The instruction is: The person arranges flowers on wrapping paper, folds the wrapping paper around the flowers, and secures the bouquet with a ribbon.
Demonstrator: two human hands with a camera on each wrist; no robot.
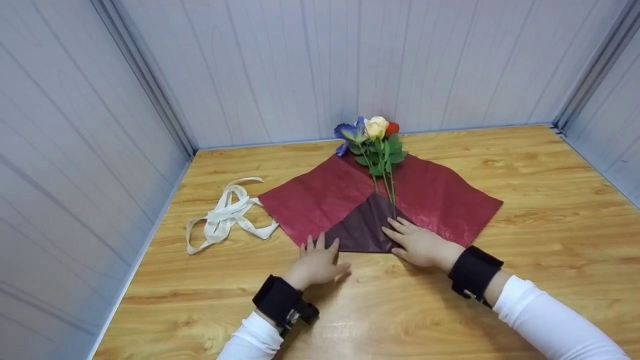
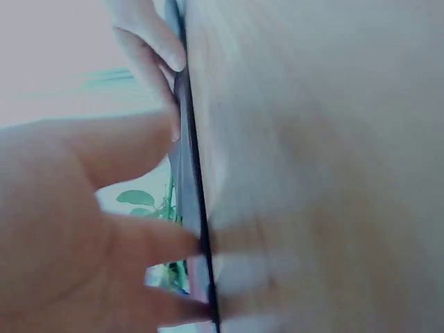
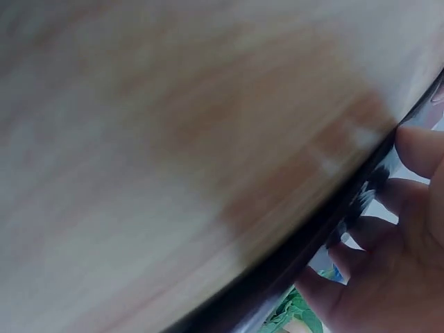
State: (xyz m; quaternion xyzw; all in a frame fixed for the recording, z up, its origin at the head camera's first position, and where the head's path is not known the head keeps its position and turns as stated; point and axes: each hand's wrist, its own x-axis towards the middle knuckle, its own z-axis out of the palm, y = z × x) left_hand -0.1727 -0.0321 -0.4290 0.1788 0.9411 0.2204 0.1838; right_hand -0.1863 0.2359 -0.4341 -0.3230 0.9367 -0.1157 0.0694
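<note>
A sheet of dark red wrapping paper [image 1: 440, 195] lies on the table, its near part folded up into a dark purple triangular flap [image 1: 362, 230]. Artificial flowers, one blue [image 1: 350, 131], one cream rose [image 1: 376, 128] and one red [image 1: 392, 129], lie on the paper, heads toward the back wall. Their green stems [image 1: 385, 187] run down to the flap, lower ends hidden. My left hand [image 1: 317, 265] rests with spread fingers on the flap's near left edge. With fingers extended, my right hand [image 1: 420, 245] presses the flap's right side near the stems. Both wrist views show fingertips touching the folded edge.
A loosely looped white ribbon with printed lettering [image 1: 227, 215] lies left of the paper. The wood-grain table [image 1: 550, 225] meets pale panelled walls [image 1: 400, 65] at the back and both sides. Black bands with cameras sit on both wrists.
</note>
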